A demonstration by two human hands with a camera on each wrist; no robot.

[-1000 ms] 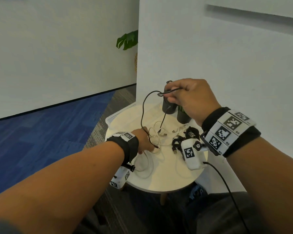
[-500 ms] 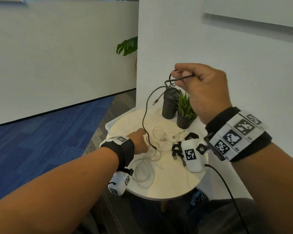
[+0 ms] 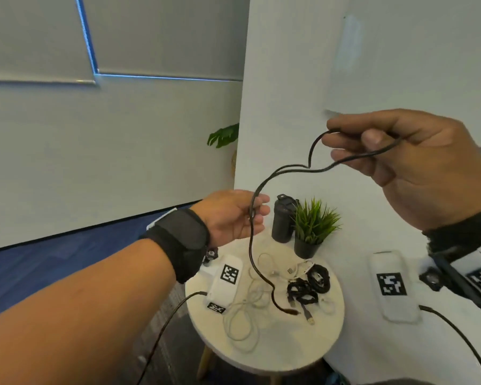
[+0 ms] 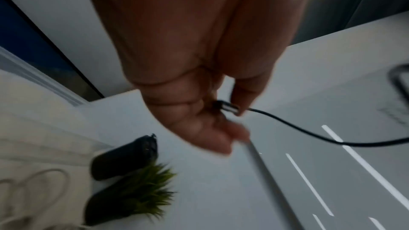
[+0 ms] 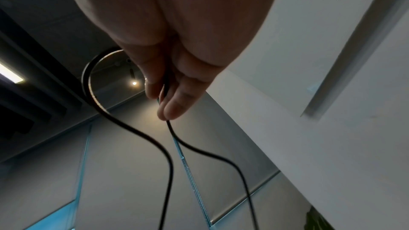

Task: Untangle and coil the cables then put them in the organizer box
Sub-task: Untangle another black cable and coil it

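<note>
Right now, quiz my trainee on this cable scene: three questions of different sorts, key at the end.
1. True or false: the right hand pinches the black cable.
2. Which cables lie loose on the round table: A) white, B) red, C) blue?
3. Fill in: beside the dark bottle stands a potted ____.

Key: 1 true; 2 A; 3 plant. The left hand grips the same cable lower down.
</note>
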